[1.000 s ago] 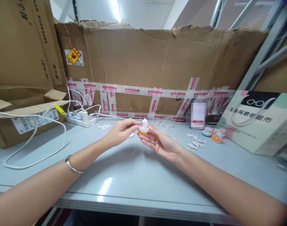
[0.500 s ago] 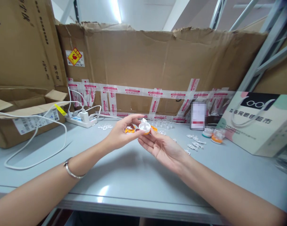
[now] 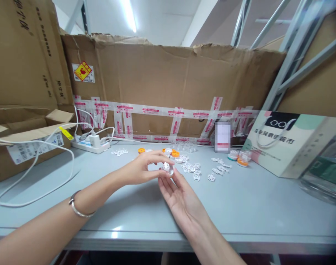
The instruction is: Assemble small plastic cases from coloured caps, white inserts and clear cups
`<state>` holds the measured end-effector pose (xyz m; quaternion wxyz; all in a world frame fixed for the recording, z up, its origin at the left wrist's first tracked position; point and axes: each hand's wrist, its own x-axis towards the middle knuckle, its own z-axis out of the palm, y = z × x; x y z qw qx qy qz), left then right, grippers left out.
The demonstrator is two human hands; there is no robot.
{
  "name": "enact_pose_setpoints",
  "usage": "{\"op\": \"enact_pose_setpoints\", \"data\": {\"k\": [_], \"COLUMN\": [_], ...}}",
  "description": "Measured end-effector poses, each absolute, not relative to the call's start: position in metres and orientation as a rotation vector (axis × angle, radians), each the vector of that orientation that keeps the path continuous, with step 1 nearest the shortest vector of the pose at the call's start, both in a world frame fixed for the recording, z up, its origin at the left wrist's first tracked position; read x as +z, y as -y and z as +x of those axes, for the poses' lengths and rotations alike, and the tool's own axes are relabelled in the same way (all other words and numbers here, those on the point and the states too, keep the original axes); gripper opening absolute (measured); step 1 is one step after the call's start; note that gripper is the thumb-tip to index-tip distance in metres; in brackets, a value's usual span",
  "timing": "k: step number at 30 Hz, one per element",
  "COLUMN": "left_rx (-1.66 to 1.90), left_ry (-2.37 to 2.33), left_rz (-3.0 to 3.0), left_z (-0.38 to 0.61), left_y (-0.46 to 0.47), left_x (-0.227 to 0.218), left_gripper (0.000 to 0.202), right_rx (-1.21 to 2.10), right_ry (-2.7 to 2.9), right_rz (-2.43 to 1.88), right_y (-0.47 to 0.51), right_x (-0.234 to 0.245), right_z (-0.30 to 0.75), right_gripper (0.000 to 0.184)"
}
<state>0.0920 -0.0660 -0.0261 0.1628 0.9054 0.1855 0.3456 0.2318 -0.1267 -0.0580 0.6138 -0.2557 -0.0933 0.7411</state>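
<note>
My left hand (image 3: 142, 168) pinches a small white plastic piece (image 3: 167, 167) between thumb and fingertips, just above the grey table (image 3: 239, 206). My right hand (image 3: 176, 191) lies palm up under it, fingers stretched out, fingertips touching the piece. Behind the hands lie several orange and white round caps (image 3: 172, 152) and several small white flat pieces (image 3: 191, 168) scattered on the table.
A cardboard wall (image 3: 170, 84) with red-printed tape stands at the back. Left sit an open carton (image 3: 21, 143), a white power strip (image 3: 90, 144) and a looping white cable (image 3: 35, 191). A printed box (image 3: 286, 141) stands right, with more caps (image 3: 238, 157) beside it.
Both hands have come lower and nearer to me. The orange-and-white cap they held is no longer in them; only a small white piece is held. My right hand has opened flat.
</note>
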Motion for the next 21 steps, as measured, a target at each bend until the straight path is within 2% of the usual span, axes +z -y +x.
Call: {"op": "enact_pose_setpoints", "data": {"k": [8,13,15,21], "left_rx": [1.259,1.506,1.434,0.913], "left_ry": [-0.471,-0.675,-0.754,-0.911], "left_rz": [2.888,2.611,2.582,2.579], "left_z": [0.099,0.099,0.097,0.095], "left_y": [0.066,0.066,0.066,0.049], "left_x": [-0.042,-0.044,-0.040,-0.051], "left_gripper": [0.014,0.010,0.010,0.015], "right_rx": [1.621,1.589,1.557,1.460], "right_ry": [0.244,0.267,0.263,0.130], "right_rz": [-0.616,-0.636,-0.630,-0.598], "right_y": [0.124,0.122,0.120,0.123], "right_x": [-0.067,-0.069,-0.070,-0.069], "right_z": [0.228,0.228,0.230,0.238], "right_gripper": [0.010,0.013,0.013,0.012]}}
